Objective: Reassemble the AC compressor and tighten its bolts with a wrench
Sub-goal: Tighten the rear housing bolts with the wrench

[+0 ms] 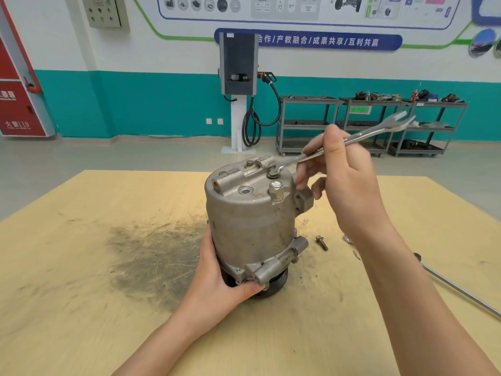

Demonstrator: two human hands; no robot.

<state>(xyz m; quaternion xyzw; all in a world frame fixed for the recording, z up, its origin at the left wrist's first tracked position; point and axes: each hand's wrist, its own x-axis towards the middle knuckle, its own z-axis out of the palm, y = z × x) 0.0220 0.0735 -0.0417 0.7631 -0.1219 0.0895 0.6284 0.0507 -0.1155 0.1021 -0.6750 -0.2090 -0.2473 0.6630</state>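
Compressor (252, 223) stands upright at frame centre on wooden table (81, 267), pulley end down. Left hand (217, 283) wraps lower body, fingers behind, thumb in front. Right hand (341, 180) pinches wrench (349, 139) at mid-shaft, upper right of centre; lower wrench end sits on bolt (271, 173) atop compressor. Loose bolt (321, 242) lies on table just right of compressor. Metal rod (461, 290) at right edge.

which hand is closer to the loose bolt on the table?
Right. The right hand holds the wrench above the loose bolt; the left hand grips the compressor base on the far side.
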